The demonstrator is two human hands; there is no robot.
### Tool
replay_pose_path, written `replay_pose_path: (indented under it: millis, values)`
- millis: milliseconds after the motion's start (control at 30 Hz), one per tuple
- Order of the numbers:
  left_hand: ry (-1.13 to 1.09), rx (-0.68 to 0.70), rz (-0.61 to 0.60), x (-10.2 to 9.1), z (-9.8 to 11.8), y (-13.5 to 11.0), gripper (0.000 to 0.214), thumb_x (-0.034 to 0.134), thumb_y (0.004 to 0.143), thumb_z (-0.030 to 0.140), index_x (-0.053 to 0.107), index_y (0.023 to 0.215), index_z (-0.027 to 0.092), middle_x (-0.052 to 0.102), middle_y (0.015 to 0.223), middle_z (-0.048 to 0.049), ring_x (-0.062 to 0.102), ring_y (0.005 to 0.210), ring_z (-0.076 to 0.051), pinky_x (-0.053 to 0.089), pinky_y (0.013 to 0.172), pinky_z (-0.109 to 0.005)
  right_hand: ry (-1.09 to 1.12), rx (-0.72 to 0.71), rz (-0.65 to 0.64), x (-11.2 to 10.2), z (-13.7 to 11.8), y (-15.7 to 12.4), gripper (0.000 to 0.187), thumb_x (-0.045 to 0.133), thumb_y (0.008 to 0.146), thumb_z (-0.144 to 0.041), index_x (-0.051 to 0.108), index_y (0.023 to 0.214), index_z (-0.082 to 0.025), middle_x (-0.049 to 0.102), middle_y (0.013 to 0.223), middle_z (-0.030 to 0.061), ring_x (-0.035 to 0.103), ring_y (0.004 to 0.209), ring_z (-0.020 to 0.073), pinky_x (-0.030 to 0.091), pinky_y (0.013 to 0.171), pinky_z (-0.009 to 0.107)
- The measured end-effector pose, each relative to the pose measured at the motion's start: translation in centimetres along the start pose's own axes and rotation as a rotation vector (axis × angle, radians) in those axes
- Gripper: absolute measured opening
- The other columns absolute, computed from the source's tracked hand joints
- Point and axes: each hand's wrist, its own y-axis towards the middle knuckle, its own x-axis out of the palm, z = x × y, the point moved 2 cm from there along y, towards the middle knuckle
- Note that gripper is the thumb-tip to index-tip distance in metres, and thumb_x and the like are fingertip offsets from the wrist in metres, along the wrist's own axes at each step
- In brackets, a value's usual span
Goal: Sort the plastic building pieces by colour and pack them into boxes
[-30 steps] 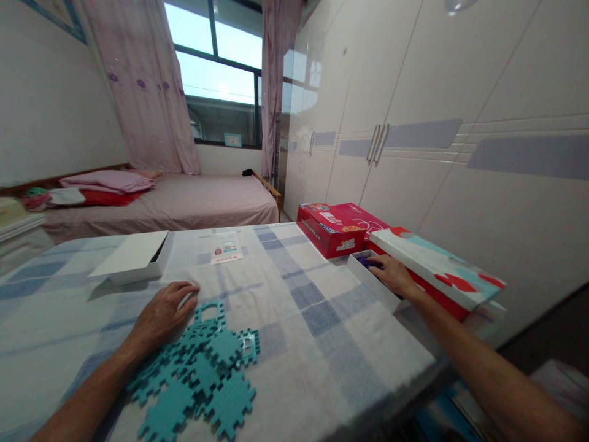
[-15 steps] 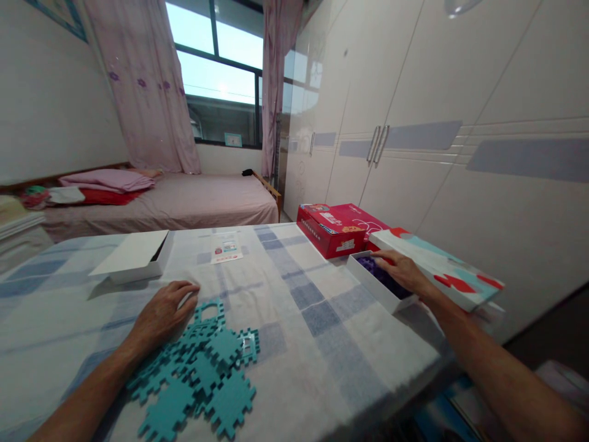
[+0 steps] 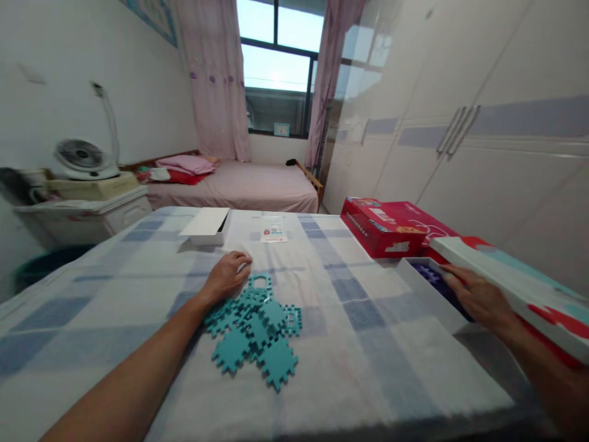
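Note:
A loose pile of teal interlocking puzzle tiles (image 3: pixel 257 325) lies on the checked tablecloth in front of me. Just behind and left of it rests my left hand (image 3: pixel 227 274), holding nothing, its fingers loosely bent and partly apart. At the right, a narrow white open box (image 3: pixel 432 294) contains dark purple notched pieces (image 3: pixel 427 273). My right hand (image 3: pixel 481 298) grips this box along its right-hand wall, fingers bent over the edge by the purple pieces. Part of the box's contents is hidden by that hand.
Behind the narrow box stands a red carton (image 3: pixel 381 230), with a long white, red and blue box (image 3: pixel 510 276) to its right. A white box with a tilted lid (image 3: pixel 207 227) sits at the far left of the table. Near it lies a printed card (image 3: pixel 273 230).
The view has swung left, so everything appears further right, and a fan on a cabinet has come into sight. Both hands keep nearly the same places beside the tiles and the box.

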Motion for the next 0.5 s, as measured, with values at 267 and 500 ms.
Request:
replay_pose_path:
  millis: [267,500]
  values:
    - [-0.083,-0.074,0.025,-0.2,-0.2,0.2,0.032,0.043,0.082,0.028,0.07,0.095,0.016,0.066,0.102,-0.0092,0.059,0.1,-0.021,0.044,0.097,-0.037,0.225,-0.138,-0.077,1.0,-10.8,0.6,0.037,0.043,0.086,-0.043,0.064,0.108,-0.023,0.064,0.117,0.0094,0.058,0.111,0.0276,0.044,0.097,0.046]
    - [-0.086,-0.097,0.02,-0.2,-0.2,0.2,0.031,0.043,0.083,0.025,0.07,0.097,0.016,0.068,0.101,-0.0078,0.059,0.1,-0.02,0.043,0.097,-0.034,0.418,-0.317,-0.364,5.4,-20.8,-0.4,0.034,0.047,0.086,-0.038,0.065,0.111,-0.025,0.059,0.125,0.0079,0.057,0.115,0.0236,0.045,0.098,0.041]
